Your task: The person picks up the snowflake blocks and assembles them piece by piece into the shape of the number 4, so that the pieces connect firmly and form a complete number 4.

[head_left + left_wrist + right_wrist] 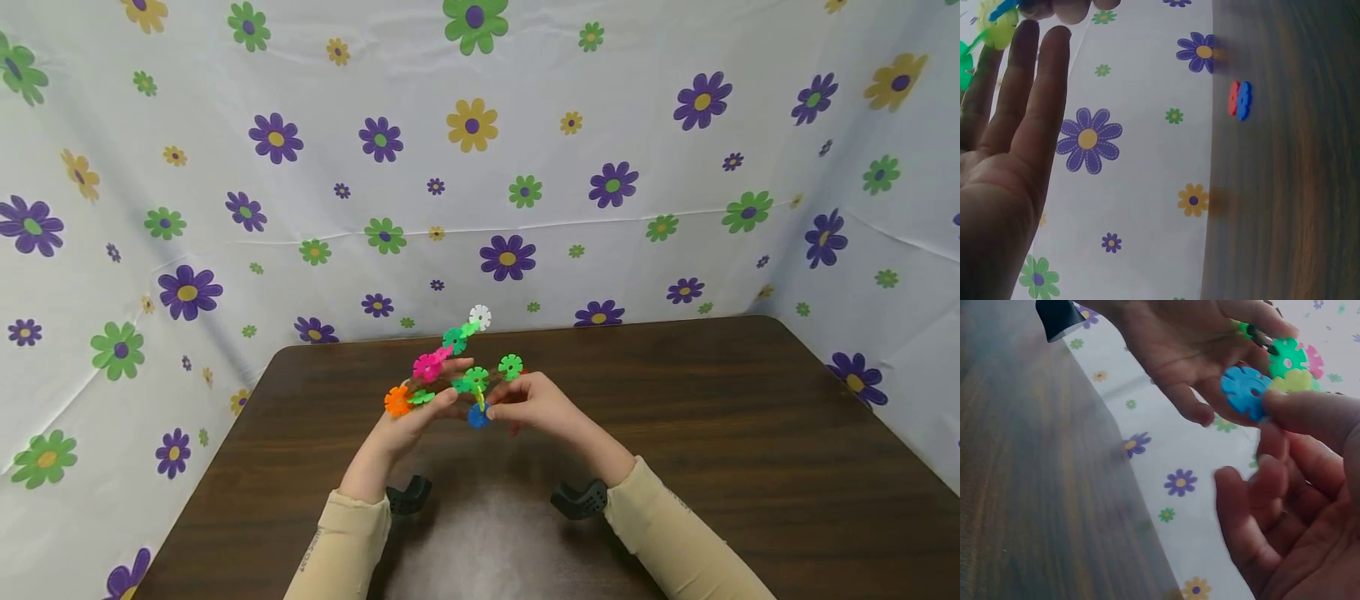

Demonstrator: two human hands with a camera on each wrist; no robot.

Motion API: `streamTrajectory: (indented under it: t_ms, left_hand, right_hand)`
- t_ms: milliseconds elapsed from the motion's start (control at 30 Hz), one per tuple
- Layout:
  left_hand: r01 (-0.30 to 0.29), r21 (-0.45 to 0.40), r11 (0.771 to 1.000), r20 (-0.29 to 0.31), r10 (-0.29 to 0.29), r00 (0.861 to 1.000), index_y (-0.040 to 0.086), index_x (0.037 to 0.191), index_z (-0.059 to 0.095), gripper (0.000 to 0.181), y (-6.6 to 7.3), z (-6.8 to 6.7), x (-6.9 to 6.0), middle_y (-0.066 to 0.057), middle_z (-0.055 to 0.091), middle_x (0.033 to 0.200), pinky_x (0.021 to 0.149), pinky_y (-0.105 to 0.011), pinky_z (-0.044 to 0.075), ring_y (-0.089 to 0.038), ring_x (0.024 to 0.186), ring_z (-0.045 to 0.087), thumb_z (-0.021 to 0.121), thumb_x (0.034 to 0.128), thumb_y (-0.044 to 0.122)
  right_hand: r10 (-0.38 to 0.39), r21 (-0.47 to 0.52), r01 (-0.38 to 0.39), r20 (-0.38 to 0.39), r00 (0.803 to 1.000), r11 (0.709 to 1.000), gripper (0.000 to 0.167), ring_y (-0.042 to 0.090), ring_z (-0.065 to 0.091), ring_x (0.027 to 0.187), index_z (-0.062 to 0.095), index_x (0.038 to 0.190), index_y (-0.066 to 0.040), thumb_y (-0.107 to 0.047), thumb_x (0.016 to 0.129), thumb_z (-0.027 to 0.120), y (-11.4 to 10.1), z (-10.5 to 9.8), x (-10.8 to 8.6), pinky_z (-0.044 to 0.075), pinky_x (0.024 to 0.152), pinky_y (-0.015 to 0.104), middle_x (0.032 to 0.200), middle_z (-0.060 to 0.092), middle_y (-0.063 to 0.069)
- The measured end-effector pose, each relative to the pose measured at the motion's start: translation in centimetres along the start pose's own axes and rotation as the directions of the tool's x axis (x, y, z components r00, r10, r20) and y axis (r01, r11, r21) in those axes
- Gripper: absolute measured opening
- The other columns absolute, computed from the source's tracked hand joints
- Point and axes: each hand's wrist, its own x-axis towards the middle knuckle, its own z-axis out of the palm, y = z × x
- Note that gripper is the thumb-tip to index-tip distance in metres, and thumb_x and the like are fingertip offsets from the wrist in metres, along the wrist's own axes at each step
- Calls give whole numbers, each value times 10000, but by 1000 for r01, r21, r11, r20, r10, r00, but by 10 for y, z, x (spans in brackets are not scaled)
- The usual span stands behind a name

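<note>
A branching chain of notched plastic discs in orange, pink, green and white (428, 367) is above the table. My left hand (405, 427) supports it, thumb against a green disc (1287, 357); its other fingers stretch fairly straight in the left wrist view. My right hand (542, 406) pinches a blue disc (1242, 390) between thumb and forefinger, its other fingers loosely curled. A yellow disc (1294, 381) sits between the blue and green discs. Another green disc (511, 367) shows just above the right hand. Part of the left grip is hidden.
On the dark wooden table (712, 417) a red disc (1234, 98) and a blue disc (1244, 101) stand side by side. A flower-printed white sheet (420, 192) hangs behind and at the sides. Black wrist mounts (408, 496) sit under both sleeves.
</note>
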Motion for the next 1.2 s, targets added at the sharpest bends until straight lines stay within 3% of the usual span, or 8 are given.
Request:
streamTrajectory:
  t_ms: [267,433,533,633,733,867,1033,1200]
  left_hand:
    - [29,-99,995,-88,-38,995,62,1222,520,270,-7,7,3,-94,596,1227,921,-532,470,-378,1133,566,533,1004,220]
    - [54,-226,973,-101,-79,992,135,1201,568,229,-8,13,6,-52,593,1245,944,-552,446,-314,1147,550,552,998,240]
    - [92,-300,950,-95,-126,987,170,1203,572,229,-8,16,8,-31,581,1247,954,-543,443,-276,1156,533,563,994,263]
    - [121,-346,930,-92,-162,983,179,1212,566,235,-7,19,9,-24,565,1252,941,-518,464,-263,1163,520,562,995,267]
    - [129,-360,924,-99,-175,980,182,1216,566,230,-7,20,9,-21,559,1256,922,-484,486,-250,1161,518,554,999,260]
    - [117,-355,928,-114,-167,979,176,1224,559,225,-8,21,9,-27,562,1259,923,-453,491,-240,1151,524,526,1012,241]
    - [100,-328,939,-135,-151,979,147,1269,502,266,-8,22,10,-38,559,1262,905,-440,499,-244,1138,531,507,1016,231]
    - [97,-308,947,-155,-150,976,146,1247,503,258,-8,23,10,-35,569,1231,883,-440,502,-251,1114,544,524,1003,227]
  right_hand:
    - [-5,0,5,-136,991,1000,139,357,569,665,701,948,88,-27,870,696,-5,7,-1,534,525,349,769,652,21]
    - [-36,-22,33,-194,980,999,136,462,537,654,691,953,109,0,873,676,-28,10,-10,497,515,262,765,647,135]
    - [-60,-45,51,-232,971,998,137,419,542,620,690,956,107,0,871,679,-33,11,-13,489,510,256,781,647,208]
    - [-86,-70,70,-258,962,995,131,261,536,561,688,949,106,5,866,682,-31,11,-12,497,503,284,754,648,179]
    - [-87,-84,67,-276,957,994,129,153,517,552,696,952,90,-1,861,694,-16,10,-5,517,505,351,741,651,95]
    - [-81,-73,63,-283,956,995,135,141,513,548,705,960,68,-24,860,707,4,8,2,513,497,360,736,645,59]
    - [-73,-35,65,-280,957,997,146,148,516,562,708,951,49,-65,860,721,8,8,3,500,500,311,758,647,51]
    - [-66,-13,65,-266,962,998,161,148,521,581,703,951,62,-74,864,713,9,9,3,516,513,380,788,662,64]
